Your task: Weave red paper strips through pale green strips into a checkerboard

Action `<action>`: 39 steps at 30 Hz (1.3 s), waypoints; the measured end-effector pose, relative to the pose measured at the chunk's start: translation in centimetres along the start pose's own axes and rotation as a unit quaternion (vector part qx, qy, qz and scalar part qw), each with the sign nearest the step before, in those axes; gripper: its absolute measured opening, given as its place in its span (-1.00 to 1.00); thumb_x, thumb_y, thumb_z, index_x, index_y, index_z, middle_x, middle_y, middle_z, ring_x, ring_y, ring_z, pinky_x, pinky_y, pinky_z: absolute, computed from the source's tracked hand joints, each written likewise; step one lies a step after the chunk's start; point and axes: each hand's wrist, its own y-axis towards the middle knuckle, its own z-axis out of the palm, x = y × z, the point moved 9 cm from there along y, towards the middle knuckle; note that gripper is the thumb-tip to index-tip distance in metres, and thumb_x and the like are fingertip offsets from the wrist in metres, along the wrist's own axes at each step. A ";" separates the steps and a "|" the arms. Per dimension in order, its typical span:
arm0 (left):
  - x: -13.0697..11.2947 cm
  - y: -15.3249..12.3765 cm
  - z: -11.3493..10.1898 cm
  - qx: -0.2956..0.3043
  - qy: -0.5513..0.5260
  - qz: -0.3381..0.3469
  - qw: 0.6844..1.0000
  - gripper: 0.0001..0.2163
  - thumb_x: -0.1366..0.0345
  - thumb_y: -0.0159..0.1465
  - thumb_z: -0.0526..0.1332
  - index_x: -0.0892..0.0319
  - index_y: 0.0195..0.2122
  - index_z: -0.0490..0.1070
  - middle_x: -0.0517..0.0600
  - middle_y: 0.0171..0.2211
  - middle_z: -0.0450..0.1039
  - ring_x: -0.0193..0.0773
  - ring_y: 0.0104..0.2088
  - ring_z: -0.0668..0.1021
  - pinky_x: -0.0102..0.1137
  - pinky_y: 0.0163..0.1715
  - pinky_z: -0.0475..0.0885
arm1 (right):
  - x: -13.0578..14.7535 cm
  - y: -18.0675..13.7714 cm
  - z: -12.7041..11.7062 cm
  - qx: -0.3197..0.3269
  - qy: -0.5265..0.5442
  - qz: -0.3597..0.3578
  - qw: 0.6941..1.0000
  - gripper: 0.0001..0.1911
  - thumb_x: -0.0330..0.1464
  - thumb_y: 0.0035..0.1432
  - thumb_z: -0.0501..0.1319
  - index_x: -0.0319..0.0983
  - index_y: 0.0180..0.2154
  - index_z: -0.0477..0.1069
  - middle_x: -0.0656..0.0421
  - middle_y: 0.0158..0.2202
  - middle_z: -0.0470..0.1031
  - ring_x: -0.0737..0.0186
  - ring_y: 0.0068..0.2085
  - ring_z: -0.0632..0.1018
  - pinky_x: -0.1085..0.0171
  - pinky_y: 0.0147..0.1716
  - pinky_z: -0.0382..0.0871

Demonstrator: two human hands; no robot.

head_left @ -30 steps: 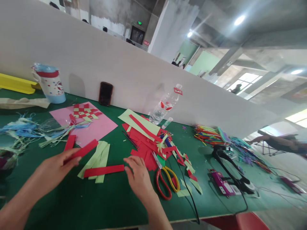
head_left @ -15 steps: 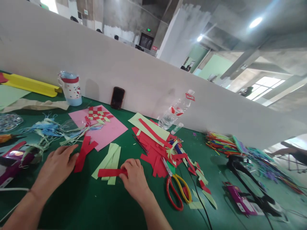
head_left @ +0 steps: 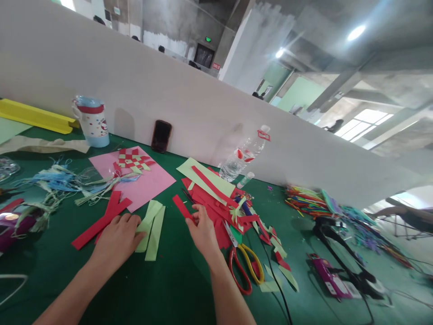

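My left hand [head_left: 120, 234] lies palm down on the table, its fingers curled together. Its thumb and fingertips grip the left edge of the light green paper strips [head_left: 154, 239], partly covering them. Two crossed red paper strips [head_left: 89, 232] lie beside and partly under this hand. My right hand [head_left: 203, 230] pinches one end of a short red paper strip [head_left: 181, 206], which slants up and left, right of the green strips. Behind it, a heap of red paper [head_left: 208, 201] carries a light green sheet [head_left: 189, 169]. Scissors [head_left: 241, 262] with red and yellow handles lie right of my right forearm.
A pink sheet [head_left: 157, 183] bears a woven red-and-green paper piece [head_left: 133, 160]. Along the wall stand a cup [head_left: 94, 124], a phone [head_left: 161, 135] and a leaning water bottle [head_left: 241, 155]. Tangled yarn [head_left: 64, 178] lies left; a black cable [head_left: 279, 286] and purple box [head_left: 329, 277] right.
My left hand has moved right, from beside the red strips onto the green ones. My right hand has carried its red strip up and right, off the green strips, and turned it.
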 end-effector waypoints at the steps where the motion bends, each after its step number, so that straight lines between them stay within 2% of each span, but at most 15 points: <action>1: -0.1 0.1 0.0 0.006 0.000 -0.003 1.000 -0.76 0.19 0.27 0.08 0.19 -0.23 0.47 0.19 -0.24 0.54 0.11 -0.18 0.55 -0.14 -0.16 0.36 | 0.2 0.1 0.2 -0.003 -0.011 -0.006 1.000 -0.58 -0.44 0.14 0.20 -0.22 0.07 0.33 0.09 -0.19 0.54 0.06 -0.15 0.56 0.12 -0.13 0.44; 3: 0.0 0.3 -0.1 0.016 -0.005 -0.008 1.000 -0.77 0.21 0.28 0.05 0.17 -0.26 0.45 0.17 -0.26 0.55 0.08 -0.20 0.56 -0.17 -0.18 0.35 | 1.3 0.2 0.5 -0.008 -0.063 -0.028 0.998 -0.58 -0.46 0.17 0.20 -0.22 0.08 0.37 -0.02 0.01 0.49 -0.06 0.04 0.46 0.01 0.02 0.34; 5: 0.3 0.5 -0.2 0.024 -0.013 -0.019 0.999 -0.77 0.20 0.30 0.02 0.16 -0.30 0.43 0.15 -0.30 0.55 0.05 -0.23 0.57 -0.21 -0.23 0.35 | 2.9 0.2 1.4 0.013 -0.130 -0.061 0.990 -0.65 -0.44 0.23 0.18 -0.21 0.06 0.42 -0.03 0.10 0.42 -0.11 0.12 0.37 -0.04 0.08 0.27; 11: 3.4 0.8 -1.5 -0.002 -0.032 -0.099 0.995 -0.70 0.16 0.36 -0.09 0.13 -0.26 0.40 0.10 -0.36 0.57 -0.01 -0.32 0.61 -0.30 -0.42 0.31 | 6.6 1.7 5.7 0.109 -0.171 -0.115 0.973 -0.71 -0.34 0.30 0.18 -0.16 0.05 0.44 0.04 0.03 0.49 -0.07 0.08 0.37 0.02 0.01 0.32; 16: 4.6 0.0 -3.8 -0.065 -0.039 -0.112 0.991 -0.58 0.11 0.36 -0.08 0.22 0.10 0.32 0.24 -0.08 0.51 0.11 -0.12 0.57 -0.23 -0.26 0.38 | 6.8 3.3 8.3 0.135 -0.153 -0.112 0.972 -0.73 -0.41 0.17 0.28 -0.20 -0.06 0.48 -0.02 0.00 0.48 -0.07 0.04 0.40 0.04 -0.05 0.33; 19: 4.0 -0.5 -4.8 -0.101 -0.055 -0.097 0.989 -0.54 0.07 0.35 -0.05 0.18 0.17 0.28 0.23 -0.03 0.46 0.11 -0.07 0.54 -0.20 -0.17 0.39 | 6.8 3.8 8.5 0.130 -0.114 -0.112 0.979 -0.80 -0.50 0.06 0.30 -0.21 -0.22 0.49 0.05 -0.13 0.51 0.02 -0.05 0.45 0.10 -0.06 0.33; 22: 3.4 -1.0 -5.0 -0.116 -0.149 -0.101 0.977 -0.55 0.00 0.32 0.00 0.14 0.10 0.35 0.17 -0.07 0.47 0.00 -0.21 0.57 -0.27 -0.31 0.42 | 6.9 4.0 7.5 0.116 -0.052 -0.114 0.985 -0.83 -0.56 0.01 0.27 -0.19 -0.36 0.43 0.20 -0.35 0.51 0.18 -0.25 0.50 0.24 -0.19 0.36; 24: 2.9 -1.4 -4.4 -0.089 -0.251 -0.110 0.958 -0.57 -0.07 0.28 0.06 0.12 -0.01 0.42 0.10 -0.16 0.51 -0.07 -0.30 0.56 -0.31 -0.37 0.41 | 7.0 3.9 5.9 0.083 -0.004 -0.108 0.991 -0.85 -0.53 0.06 0.22 -0.18 -0.34 0.40 0.25 -0.39 0.49 0.26 -0.34 0.50 0.32 -0.30 0.36; 27: -0.2 -2.2 -1.9 0.051 -0.425 -0.089 0.899 -0.60 -0.13 0.26 0.14 0.09 -0.18 0.50 0.02 -0.32 0.54 -0.13 -0.36 0.54 -0.35 -0.40 0.41 | 7.0 2.7 2.3 -0.002 0.052 -0.094 0.994 -0.95 -0.42 0.22 0.13 -0.18 -0.28 0.35 0.19 -0.30 0.49 0.27 -0.30 0.51 0.33 -0.31 0.39; 29: -3.2 -3.3 -0.2 0.158 -0.553 -0.079 0.814 -0.53 -0.19 0.26 0.12 0.09 -0.16 0.56 0.05 -0.26 0.58 -0.11 -0.31 0.57 -0.33 -0.37 0.46 | 7.0 0.8 0.3 -0.052 0.087 -0.096 0.990 -0.93 -0.36 0.27 0.09 -0.18 -0.29 0.32 0.15 -0.27 0.46 0.25 -0.27 0.50 0.30 -0.27 0.41; 31: -6.0 -4.1 0.6 0.206 -0.653 -0.081 0.724 -0.52 -0.17 0.21 0.22 0.04 -0.01 0.54 0.06 -0.04 0.58 -0.05 -0.08 0.58 -0.29 -0.13 0.50 | 7.0 -1.9 -1.1 -0.095 0.175 -0.112 0.974 -0.91 -0.34 0.26 0.12 -0.17 -0.34 0.29 0.15 -0.28 0.43 0.24 -0.27 0.50 0.30 -0.28 0.42; 33: -8.1 -4.5 1.0 0.220 -0.720 -0.087 0.652 -0.53 -0.10 0.19 0.31 0.01 0.04 0.53 0.04 0.06 0.54 -0.04 0.07 0.52 -0.24 0.06 0.44 | 6.1 -4.7 -1.2 -0.112 0.274 -0.087 0.951 -0.90 -0.33 0.25 0.18 -0.16 -0.34 0.29 0.16 -0.29 0.43 0.25 -0.29 0.50 0.31 -0.34 0.42; 35: -9.0 -4.3 1.4 0.194 -0.769 -0.115 0.598 -0.56 -0.04 0.14 0.38 0.02 0.00 0.55 0.03 0.04 0.55 -0.05 0.09 0.51 -0.22 0.13 0.39 | 5.0 -7.1 -0.4 -0.105 0.342 -0.044 0.933 -0.87 -0.30 0.24 0.20 -0.17 -0.34 0.29 0.15 -0.28 0.43 0.27 -0.33 0.49 0.32 -0.40 0.41; 37: -9.1 -4.1 2.0 0.155 -0.793 -0.149 0.570 -0.60 -0.01 0.10 0.42 0.04 -0.08 0.58 0.03 -0.04 0.59 -0.06 0.04 0.54 -0.23 0.10 0.41 | 3.9 -8.9 0.6 -0.093 0.380 0.000 0.920 -0.82 -0.26 0.24 0.21 -0.18 -0.36 0.28 0.18 -0.33 0.41 0.32 -0.43 0.43 0.35 -0.48 0.35; 39: -9.0 -4.0 2.4 0.133 -0.790 -0.164 0.575 -0.64 0.03 0.12 0.42 0.06 -0.10 0.58 0.04 -0.09 0.60 -0.08 -0.03 0.57 -0.27 0.00 0.45 | 2.8 -10.0 1.4 -0.077 0.394 0.044 0.915 -0.80 -0.23 0.23 0.22 -0.18 -0.36 0.29 0.24 -0.43 0.35 0.36 -0.51 0.34 0.37 -0.54 0.27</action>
